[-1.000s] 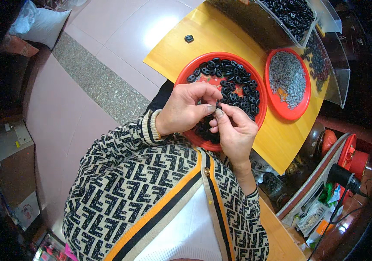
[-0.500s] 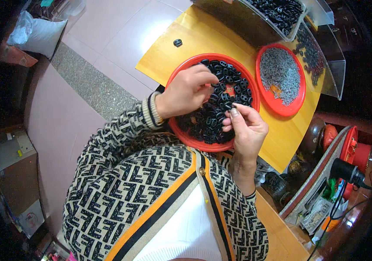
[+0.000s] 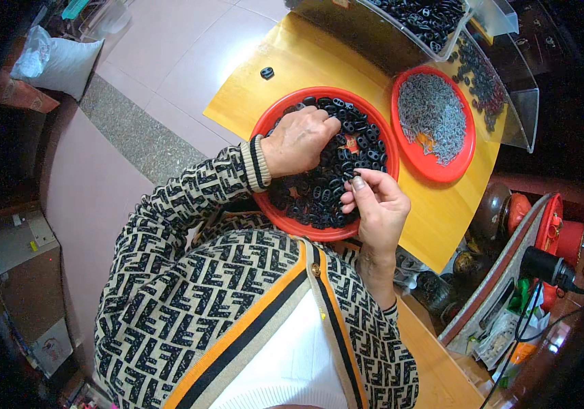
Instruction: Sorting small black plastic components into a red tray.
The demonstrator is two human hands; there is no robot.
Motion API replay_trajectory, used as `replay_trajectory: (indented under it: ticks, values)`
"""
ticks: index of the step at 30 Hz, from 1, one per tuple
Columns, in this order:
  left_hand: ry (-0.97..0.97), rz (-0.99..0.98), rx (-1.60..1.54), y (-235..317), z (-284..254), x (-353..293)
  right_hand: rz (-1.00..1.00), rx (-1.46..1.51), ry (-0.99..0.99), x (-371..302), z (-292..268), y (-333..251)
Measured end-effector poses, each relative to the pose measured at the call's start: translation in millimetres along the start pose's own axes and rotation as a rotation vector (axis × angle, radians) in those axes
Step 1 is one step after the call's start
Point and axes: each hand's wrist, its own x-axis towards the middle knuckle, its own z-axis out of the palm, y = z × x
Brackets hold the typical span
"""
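Desk: yellow desk [image 3: 319, 61] over pale tiled floor.
Red tray [image 3: 374, 129]: holds black oval pieces [image 3: 319, 194].
My left hand [image 3: 299, 140]: knuckles down in the pile; grip hidden, I cannot tell.
My right hand [image 3: 377, 204]: grip pinching one small piece at the tray's near rim.
Surroundings: second red tray [image 3: 435, 160] of grey metal bits, clear bins [image 3: 517, 102] behind, one stray black piece [image 3: 267, 72].

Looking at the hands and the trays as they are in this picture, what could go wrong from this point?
The left hand digs into the heaped black parts, so some may spill over the rim of the large red tray; one black part already lies loose on the yellow board. The right hand pinches something small above the tray's near edge, which overhangs the board; a slip could drop it to the floor.
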Motion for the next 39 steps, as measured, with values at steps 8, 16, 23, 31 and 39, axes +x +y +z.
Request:
replay_trajectory:
  ticks: [8,16,23,31,39]
  values:
    - [-0.105,-0.514,-1.423,13,-29,-34,0.073,0.210,-0.065,5,2,1]
    - [-0.032,-0.677,-1.795,32,-28,-52,0.136,0.452,-0.214,10,24,4]
    - [-0.053,-0.591,-1.575,29,-31,-58,0.156,0.513,-0.233,10,26,4]
    - [0.005,-0.583,-1.487,29,-28,-58,0.155,0.487,-0.236,10,28,4]
    - [0.080,-0.536,-1.436,30,-27,-58,0.032,0.307,-0.126,11,34,7]
